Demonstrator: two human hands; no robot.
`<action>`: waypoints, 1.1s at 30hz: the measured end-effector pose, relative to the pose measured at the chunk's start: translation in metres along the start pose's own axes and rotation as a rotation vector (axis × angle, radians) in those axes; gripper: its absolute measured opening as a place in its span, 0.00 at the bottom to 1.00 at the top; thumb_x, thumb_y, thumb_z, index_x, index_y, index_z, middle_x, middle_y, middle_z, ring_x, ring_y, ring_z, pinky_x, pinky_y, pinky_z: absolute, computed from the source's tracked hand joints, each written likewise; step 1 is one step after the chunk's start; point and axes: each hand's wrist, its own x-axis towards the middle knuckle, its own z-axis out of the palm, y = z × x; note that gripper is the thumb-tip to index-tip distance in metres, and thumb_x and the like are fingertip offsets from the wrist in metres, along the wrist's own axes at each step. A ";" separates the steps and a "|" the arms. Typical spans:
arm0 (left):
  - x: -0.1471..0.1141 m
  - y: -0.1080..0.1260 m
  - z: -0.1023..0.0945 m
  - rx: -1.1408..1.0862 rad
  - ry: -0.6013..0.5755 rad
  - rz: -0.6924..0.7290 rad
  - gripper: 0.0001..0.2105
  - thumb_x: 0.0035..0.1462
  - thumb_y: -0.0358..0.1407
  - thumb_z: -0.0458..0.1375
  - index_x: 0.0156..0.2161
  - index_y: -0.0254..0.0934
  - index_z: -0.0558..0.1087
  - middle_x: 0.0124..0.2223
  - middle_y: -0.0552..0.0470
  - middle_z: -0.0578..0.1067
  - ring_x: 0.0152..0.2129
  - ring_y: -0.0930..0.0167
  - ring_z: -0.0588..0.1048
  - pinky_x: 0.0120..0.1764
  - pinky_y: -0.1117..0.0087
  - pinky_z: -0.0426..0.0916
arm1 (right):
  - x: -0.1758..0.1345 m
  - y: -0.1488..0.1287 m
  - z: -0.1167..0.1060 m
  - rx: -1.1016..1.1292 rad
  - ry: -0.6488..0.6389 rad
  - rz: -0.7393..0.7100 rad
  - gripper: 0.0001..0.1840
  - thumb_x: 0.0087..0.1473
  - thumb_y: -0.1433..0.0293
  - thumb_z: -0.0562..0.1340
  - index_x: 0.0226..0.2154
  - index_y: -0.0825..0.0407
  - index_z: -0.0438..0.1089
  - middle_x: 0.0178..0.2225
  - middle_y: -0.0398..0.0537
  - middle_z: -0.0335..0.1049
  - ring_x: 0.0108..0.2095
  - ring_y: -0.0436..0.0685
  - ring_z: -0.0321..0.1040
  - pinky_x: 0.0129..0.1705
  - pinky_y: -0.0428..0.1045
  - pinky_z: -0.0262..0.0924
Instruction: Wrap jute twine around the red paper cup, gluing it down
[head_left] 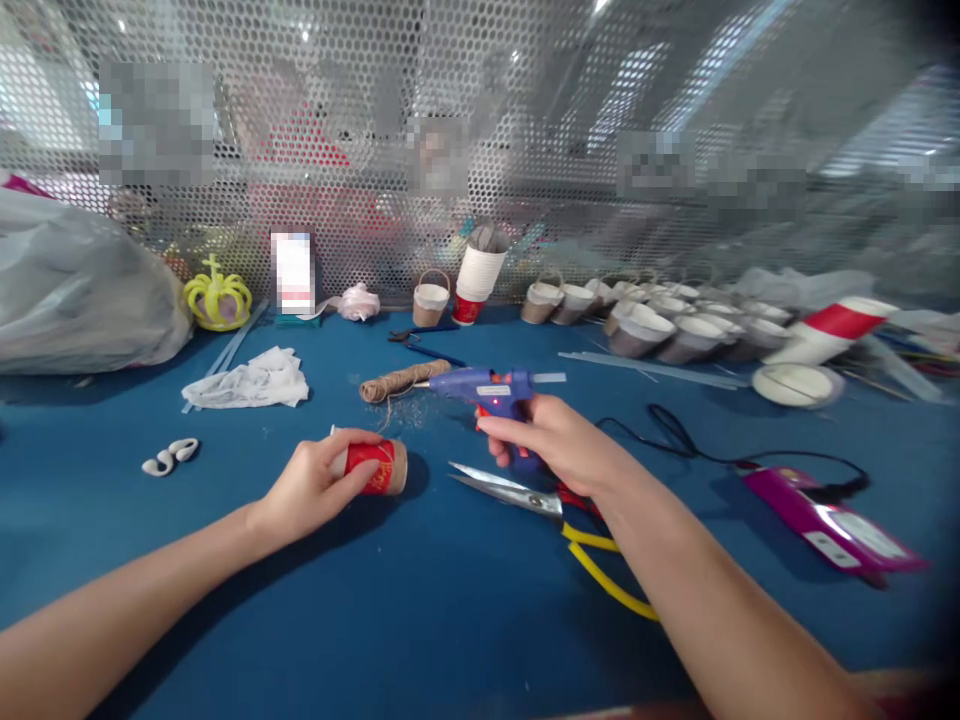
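My left hand (319, 480) is closed around a red and white paper cup (386, 468) that lies on its side, its brown bottom end facing right. A blue hot glue gun (484, 390) is gripped in my right hand (551, 440), nozzle pointing left and a clear glue stick poking out behind. Just beyond the nozzle tip lies a roll of brown twine (401, 381), a loose strand trailing toward the cup. Below the glue gun, a pair of scissors (525, 495) with yellow handles rests with blades parted; my right forearm covers part of the handles.
Many small cups with twine handles (652, 325) crowd the back right. A stack of paper cups (480, 275) leans at the back. On the right sits a purple power strip (832, 520) with a black cord. Crumpled white tissue (251, 380) and earbuds (171, 456) lie left.
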 end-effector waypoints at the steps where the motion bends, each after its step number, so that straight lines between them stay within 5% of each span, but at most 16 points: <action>1: 0.000 0.000 0.000 0.013 -0.005 0.001 0.14 0.56 0.38 0.52 0.45 0.34 0.71 0.34 0.50 0.78 0.26 0.72 0.74 0.30 0.75 0.68 | -0.005 -0.002 0.003 0.041 -0.032 -0.027 0.13 0.51 0.61 0.60 0.29 0.55 0.64 0.22 0.45 0.68 0.21 0.49 0.66 0.26 0.46 0.62; 6: -0.001 0.000 -0.001 0.035 -0.033 0.051 0.14 0.57 0.37 0.51 0.46 0.33 0.70 0.25 0.54 0.75 0.17 0.75 0.70 0.23 0.77 0.64 | -0.024 -0.006 0.018 0.056 -0.114 -0.052 0.13 0.50 0.60 0.59 0.31 0.54 0.65 0.18 0.39 0.63 0.16 0.46 0.60 0.20 0.44 0.58; 11: -0.001 -0.006 -0.003 0.051 -0.047 0.216 0.12 0.57 0.35 0.52 0.45 0.34 0.67 0.32 0.50 0.77 0.21 0.75 0.73 0.26 0.77 0.66 | -0.033 -0.007 0.021 -0.036 -0.121 -0.022 0.13 0.50 0.59 0.58 0.24 0.52 0.63 0.13 0.38 0.59 0.14 0.46 0.57 0.18 0.44 0.57; 16: -0.002 -0.008 -0.003 0.093 -0.023 0.337 0.12 0.56 0.33 0.52 0.46 0.35 0.66 0.28 0.53 0.76 0.19 0.76 0.73 0.25 0.78 0.66 | -0.037 -0.006 0.020 -0.165 -0.138 -0.031 0.16 0.50 0.59 0.57 0.18 0.50 0.61 0.12 0.38 0.59 0.13 0.48 0.59 0.16 0.44 0.57; 33: 0.000 -0.005 -0.004 0.034 -0.065 0.239 0.13 0.56 0.34 0.51 0.47 0.35 0.67 0.34 0.49 0.78 0.25 0.74 0.76 0.31 0.76 0.69 | -0.042 0.003 0.020 -0.636 -0.008 -0.557 0.13 0.54 0.65 0.56 0.24 0.45 0.73 0.13 0.41 0.61 0.22 0.54 0.65 0.27 0.48 0.59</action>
